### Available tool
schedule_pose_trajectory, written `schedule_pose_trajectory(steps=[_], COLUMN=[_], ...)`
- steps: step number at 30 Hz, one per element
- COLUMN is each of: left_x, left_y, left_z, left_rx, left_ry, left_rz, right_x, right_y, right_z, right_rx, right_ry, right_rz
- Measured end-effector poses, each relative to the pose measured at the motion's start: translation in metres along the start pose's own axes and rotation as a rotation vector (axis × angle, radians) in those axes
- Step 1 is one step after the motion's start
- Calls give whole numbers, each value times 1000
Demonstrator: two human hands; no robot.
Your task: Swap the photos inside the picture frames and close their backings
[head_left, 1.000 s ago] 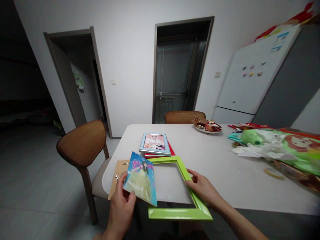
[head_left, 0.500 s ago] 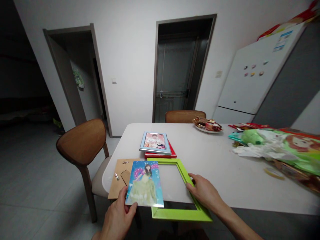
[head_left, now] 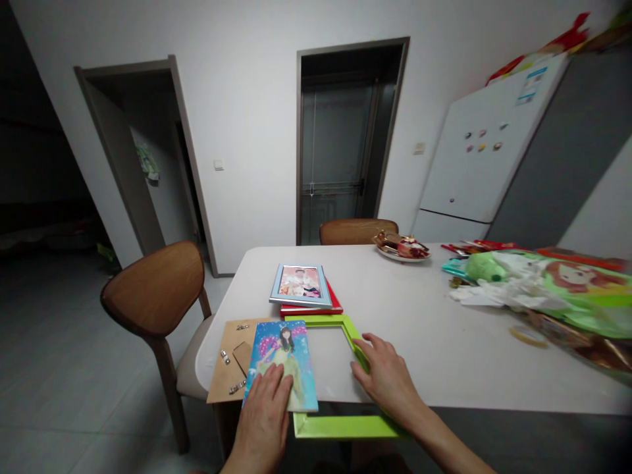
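A picture card (head_left: 300, 352) of a figure in a pale green dress lies over the brown backing board (head_left: 220, 378) and the left side of the green frame (head_left: 345, 426). My left hand (head_left: 266, 408) rests flat on the card's lower part, fingers extended. Over the right side of the green frame is my right hand (head_left: 388, 375), its fingers apart and touching or close to the rim. The frame's lower part sticks out past the table's front edge. Metal clips (head_left: 225, 357) show on the backing board.
Behind the green frame, a light blue framed picture (head_left: 301, 286) lies on a red frame (head_left: 336, 301). A plate of items (head_left: 402, 249) stands farther back. Bags and wrappings (head_left: 533, 283) cover the right side, near a tape roll (head_left: 528, 336). A wooden chair (head_left: 158, 289) stands left.
My left hand has gone from gripping the card's lower left corner to lying flat on its front. My right hand's fingers have loosened and spread on the frame. The camera view has shifted slightly.
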State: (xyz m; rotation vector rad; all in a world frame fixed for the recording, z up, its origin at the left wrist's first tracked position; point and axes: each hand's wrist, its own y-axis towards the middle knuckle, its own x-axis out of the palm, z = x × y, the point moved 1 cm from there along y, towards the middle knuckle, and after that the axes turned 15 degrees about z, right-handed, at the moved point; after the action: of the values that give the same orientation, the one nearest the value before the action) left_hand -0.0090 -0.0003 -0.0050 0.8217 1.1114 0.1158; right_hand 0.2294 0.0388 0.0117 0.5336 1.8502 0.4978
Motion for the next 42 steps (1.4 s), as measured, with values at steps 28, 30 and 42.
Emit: schedule_pose_trajectory(steps=[28,30,42], left_x=[3,6,-3], left_y=[16,12,16], left_z=[39,43,45], left_rx=[-550,-402,-140], left_ry=[-667,-556,-348], left_rz=[31,-10,-61], right_x=[-7,5,7], right_y=[26,28,36], right_z=[-6,-6,-12], right_rx=[746,720,85], right_ry=[1067,1011,118], right_rz=[-395,-375,-167])
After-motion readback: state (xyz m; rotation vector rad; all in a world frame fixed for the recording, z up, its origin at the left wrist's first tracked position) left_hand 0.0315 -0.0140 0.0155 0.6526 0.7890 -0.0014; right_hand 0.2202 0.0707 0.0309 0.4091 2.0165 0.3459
